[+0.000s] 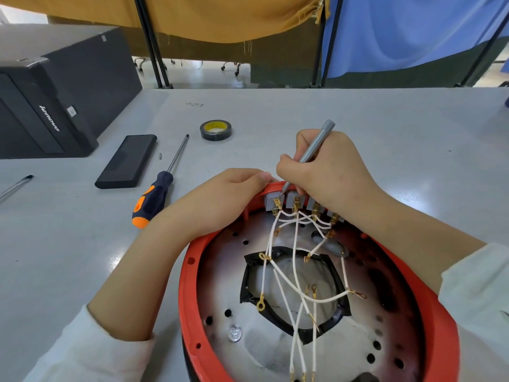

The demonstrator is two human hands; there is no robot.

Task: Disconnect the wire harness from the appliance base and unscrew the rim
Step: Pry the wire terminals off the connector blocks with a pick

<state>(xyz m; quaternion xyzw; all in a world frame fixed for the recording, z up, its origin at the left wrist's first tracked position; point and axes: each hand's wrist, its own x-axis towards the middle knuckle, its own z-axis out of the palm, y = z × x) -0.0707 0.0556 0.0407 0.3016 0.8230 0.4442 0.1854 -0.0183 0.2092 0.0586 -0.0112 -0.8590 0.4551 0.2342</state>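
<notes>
R hand [325,172] grips grey tool [314,150], tip at switch blocks [292,201]. L hand [220,197] pinches orange rim [187,282]. White wires [294,260] partly freed; rim prob. not yet unscrewed.

Both my arms are covered in long, loose sleeves of soft off-white knit fabric. My left sleeve [91,351] is pushed back, leaving the forearm bare, and my right sleeve [479,282] bunches in folds partway along the forearm. My left hand [220,199] and right hand [327,172] are ungloved, with no rings or watch showing.
</notes>
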